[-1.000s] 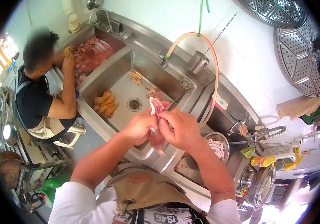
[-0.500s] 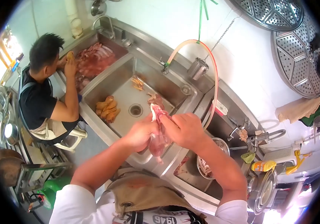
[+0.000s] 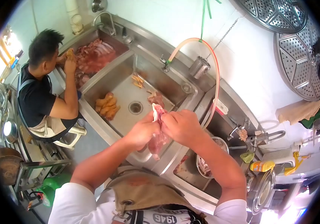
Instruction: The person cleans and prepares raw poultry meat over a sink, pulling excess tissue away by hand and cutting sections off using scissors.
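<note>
Over the near rim of the middle sink (image 3: 126,71), my left hand (image 3: 143,133) and my right hand (image 3: 181,127) are both closed on a piece of raw meat (image 3: 157,143). The meat is pink-red, with a pale edge at its upper end and a narrow tip hanging down toward me. My fingers cover its middle. Just beyond my hands, another dark red piece of meat (image 3: 155,98) lies in the sink. Yellowish skin pieces (image 3: 107,106) sit in the sink's left part, and smaller yellow pieces (image 3: 137,81) near its far corner.
A person (image 3: 49,86) sits at the left by a sink of meat in reddish water (image 3: 92,59), holding a yellowish piece. To my right, a metal bowl of meat (image 3: 204,170) stands in another sink. A hose (image 3: 217,74) arches from the tap; a metal cup (image 3: 199,67) hangs on a chain.
My hands stay on the meat and have shifted only slightly, with the right fingers curled closer in. The meat's lower tip has moved slightly left and up.
</note>
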Available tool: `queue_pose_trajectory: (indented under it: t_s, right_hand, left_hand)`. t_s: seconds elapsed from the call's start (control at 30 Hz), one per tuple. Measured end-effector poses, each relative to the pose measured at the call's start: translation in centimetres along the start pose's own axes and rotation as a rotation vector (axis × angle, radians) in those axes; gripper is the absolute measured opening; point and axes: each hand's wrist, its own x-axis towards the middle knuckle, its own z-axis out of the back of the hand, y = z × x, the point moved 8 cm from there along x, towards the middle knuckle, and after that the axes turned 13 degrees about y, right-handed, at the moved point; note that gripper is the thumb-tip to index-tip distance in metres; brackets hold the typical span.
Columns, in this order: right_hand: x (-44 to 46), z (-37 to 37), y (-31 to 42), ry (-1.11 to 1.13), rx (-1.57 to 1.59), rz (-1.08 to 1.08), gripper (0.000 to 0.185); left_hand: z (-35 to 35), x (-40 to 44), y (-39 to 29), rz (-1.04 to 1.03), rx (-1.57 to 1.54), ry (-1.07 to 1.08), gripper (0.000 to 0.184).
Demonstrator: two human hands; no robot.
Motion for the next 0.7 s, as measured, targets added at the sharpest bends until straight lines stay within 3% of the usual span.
queue_pose_trajectory:
  t_s: [0.33,0.43,0.53,0.63,0.7]
  right_hand:
    - [-1.1,0.4,-0.4,-0.153,0.041,-0.082,0.023]
    - [-1.8,0.0,-1.2,-0.117,0.226,-0.191,0.019]
    - [-2.8,-1.7,-2.6,-0.161,0.624,-0.433,0.013]
    - [-3.1,-1.7,-3.1,-0.110,0.871,-0.604,0.015]
    - [-2.6,-1.7,-2.9,-0.070,0.819,-0.577,0.017]
  left_hand:
    - [-0.4,0.2,0.0,-0.021,-0.095,0.014,0.054]
    - [0.1,0.4,0.5,0.009,-0.049,0.041,0.056]
    - [0.2,0.6,0.5,0.005,-0.052,0.085,0.056]
    - [-0.2,0.1,-0.3,-0.007,-0.036,0.012,0.057]
    - [-0.4,0.6,-0.6,-0.066,0.105,0.028,0.057]
